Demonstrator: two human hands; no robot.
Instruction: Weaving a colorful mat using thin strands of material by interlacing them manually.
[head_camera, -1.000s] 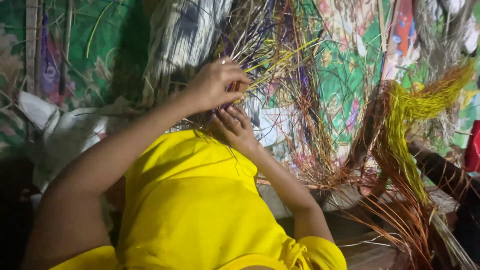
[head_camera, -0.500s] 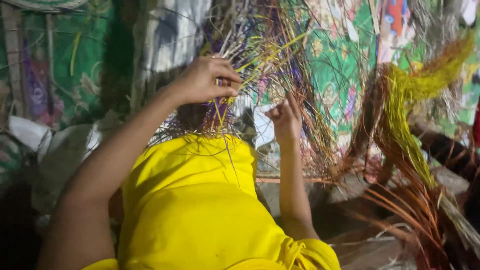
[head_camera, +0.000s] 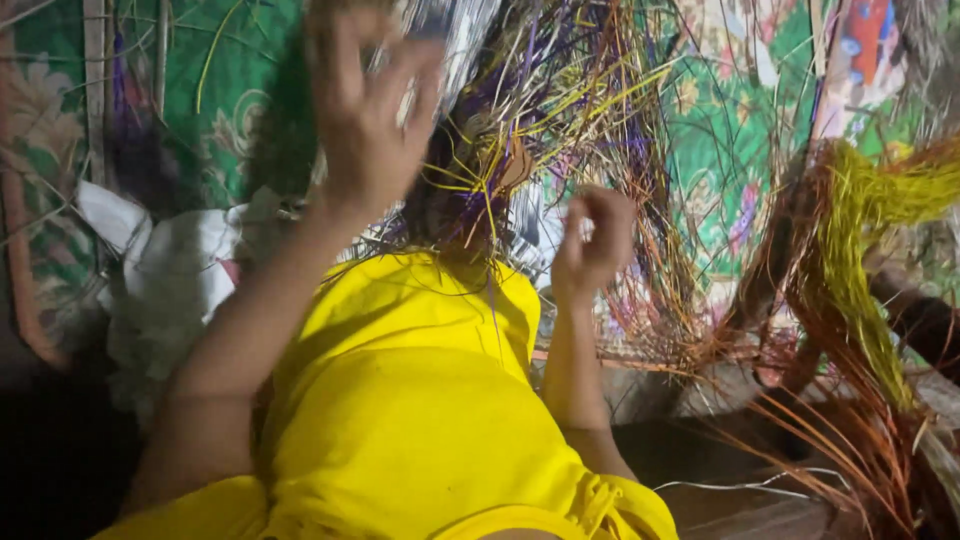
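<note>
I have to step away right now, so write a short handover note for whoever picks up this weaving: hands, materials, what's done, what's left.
Left hand: raised, fingers spread, motion-blurred; nothing clearly gripped.
Right hand: loosely curled near the loose strands; whether it pinches one is unclear.
Materials: tangle of purple, yellow and orange strands fanning up over the yellow-clothed lap; bundle of yellow-green and orange strands lying to the right.
Done: strands gathered at the lap; any woven section is hidden.
Left: most strand ends hang free, unworked.

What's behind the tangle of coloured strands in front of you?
Behind the strands hangs a green flowered cloth, showing through the gaps. A white patch shows low down between the left hand and right hand. The dense purple middle hides whatever is behind it.
</note>
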